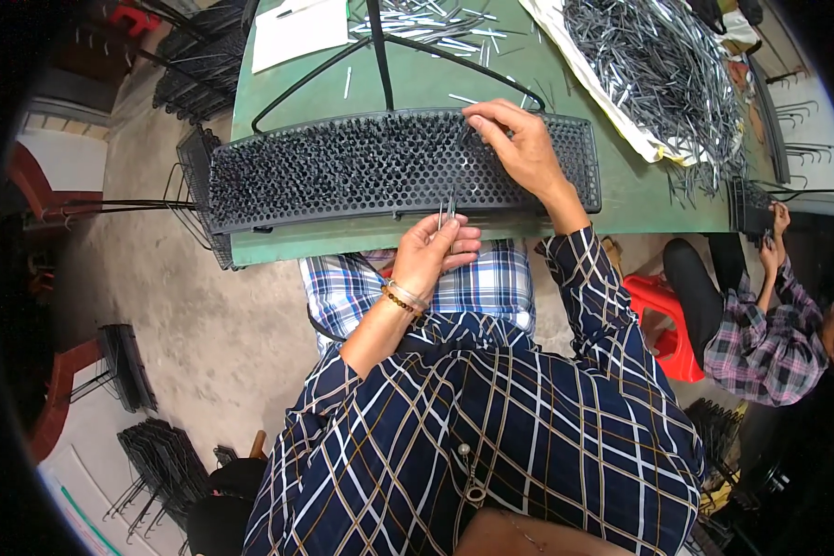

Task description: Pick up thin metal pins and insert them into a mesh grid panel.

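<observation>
Before me on the green table lies a long black perforated rack (519, 182), with short dark pieces standing in rows of its holes on the left and middle. Toward the right many holes are bare. Below its front edge, my left hand (426, 252) pinches a few thin metal strips (449, 206) between thumb and fingers, their tips pointing up at the rack. Over the right part of the rack, my right hand (524, 153) is closed, thumb and forefinger together by the rear edge; what they hold is too small to make out.
Loose strips (426, 26) lie scattered at the back, beside white paper (298, 35). A white sack (588, 88) heaped with dark strips (658, 69) spreads at the right. A black wire frame (380, 60) rises behind the rack. A co-worker (774, 343) sits at right by a red stool (663, 334).
</observation>
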A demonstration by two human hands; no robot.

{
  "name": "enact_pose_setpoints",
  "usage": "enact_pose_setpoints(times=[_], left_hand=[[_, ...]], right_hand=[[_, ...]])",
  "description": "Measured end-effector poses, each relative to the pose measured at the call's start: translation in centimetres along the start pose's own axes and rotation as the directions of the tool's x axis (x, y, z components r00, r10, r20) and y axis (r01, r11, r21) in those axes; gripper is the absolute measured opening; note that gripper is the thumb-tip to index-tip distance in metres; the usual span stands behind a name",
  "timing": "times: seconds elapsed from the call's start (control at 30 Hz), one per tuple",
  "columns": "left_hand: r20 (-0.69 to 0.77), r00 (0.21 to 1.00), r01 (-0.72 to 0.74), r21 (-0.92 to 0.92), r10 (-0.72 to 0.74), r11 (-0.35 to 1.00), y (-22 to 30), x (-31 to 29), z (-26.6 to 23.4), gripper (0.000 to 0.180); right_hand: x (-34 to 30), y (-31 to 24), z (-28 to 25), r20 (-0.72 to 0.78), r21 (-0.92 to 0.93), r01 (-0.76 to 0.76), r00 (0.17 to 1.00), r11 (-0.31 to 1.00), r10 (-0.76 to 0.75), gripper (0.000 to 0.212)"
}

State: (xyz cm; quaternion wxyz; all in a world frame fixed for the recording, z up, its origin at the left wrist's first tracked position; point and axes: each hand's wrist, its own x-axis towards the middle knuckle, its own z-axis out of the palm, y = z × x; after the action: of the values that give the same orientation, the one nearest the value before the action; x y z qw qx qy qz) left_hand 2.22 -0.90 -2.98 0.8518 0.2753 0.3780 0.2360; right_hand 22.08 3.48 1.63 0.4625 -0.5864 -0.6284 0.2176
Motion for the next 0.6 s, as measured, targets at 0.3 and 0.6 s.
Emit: enact_pose_setpoints(times=[0.3,0.6], left_hand=[[0.003,0.999,0.042,-0.019,-0.042,0.999,0.1,0.3,-0.1,0.022],[0.021,0.998,0.052,-0.009,-0.051,0.999,0.0,0.3,-0.1,0.023]], right_hand=[[-0.5,0.6,0.6,-0.006,-0.122,0.131,0.991,0.984,-0.133,0.016],[-0.9,-0.1,1.2,-0.047,-0.295,0.187,0.977,0.937,-0.209,0.016]])
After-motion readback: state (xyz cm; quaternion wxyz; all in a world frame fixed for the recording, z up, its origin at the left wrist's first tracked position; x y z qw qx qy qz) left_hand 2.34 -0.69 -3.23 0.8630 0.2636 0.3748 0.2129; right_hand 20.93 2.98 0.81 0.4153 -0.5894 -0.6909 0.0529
